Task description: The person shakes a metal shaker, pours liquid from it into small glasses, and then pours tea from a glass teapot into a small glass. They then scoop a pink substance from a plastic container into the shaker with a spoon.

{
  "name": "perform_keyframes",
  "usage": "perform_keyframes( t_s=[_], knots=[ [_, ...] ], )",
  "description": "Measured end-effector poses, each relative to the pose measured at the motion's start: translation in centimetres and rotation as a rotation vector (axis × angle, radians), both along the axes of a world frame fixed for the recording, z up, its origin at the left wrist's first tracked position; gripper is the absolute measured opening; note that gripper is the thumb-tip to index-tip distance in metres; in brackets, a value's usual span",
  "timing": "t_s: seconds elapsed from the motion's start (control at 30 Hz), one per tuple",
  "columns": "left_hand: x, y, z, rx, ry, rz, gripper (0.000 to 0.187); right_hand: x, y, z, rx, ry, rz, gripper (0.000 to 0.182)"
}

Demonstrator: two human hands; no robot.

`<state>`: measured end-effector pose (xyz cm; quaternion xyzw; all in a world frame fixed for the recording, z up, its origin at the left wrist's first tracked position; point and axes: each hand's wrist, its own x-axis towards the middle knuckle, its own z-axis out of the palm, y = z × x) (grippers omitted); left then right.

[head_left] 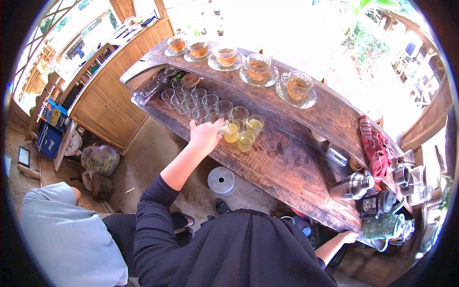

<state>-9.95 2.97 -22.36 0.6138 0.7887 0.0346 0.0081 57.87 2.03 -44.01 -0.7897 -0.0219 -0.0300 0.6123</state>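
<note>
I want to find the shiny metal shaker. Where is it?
In the head view, the metal shaker lies on its side at the right end of the wooden counter, below the red cloth and beside the dark kettle.

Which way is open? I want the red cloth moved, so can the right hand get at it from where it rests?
Probably yes. The right hand rests at the counter's near edge by a kettle. The red cloth lies uncovered farther back; a steel flask and dark jars stand between, so it would reach over them.

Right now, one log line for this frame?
left hand: holds small glass, tilted over filled glasses | right hand: at counter edge by green teapot | tea cups: upper ledge
</note>
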Motion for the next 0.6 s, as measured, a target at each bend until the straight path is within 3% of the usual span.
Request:
perform_keyframes(
  t_s=[0.23,0.6],
  knots=[
    [0.0,1.2,0.9,0.019,0.242,-0.078,0.051,-0.2,-0.1,0.3,0.01,0.006,0.006,0.056],
    [0.3,1.4,1.4,0.061,0.235,-0.077,0.053,-0.9,-0.3,1.4,0.046,0.046,-0.004,0.056]
  ],
)
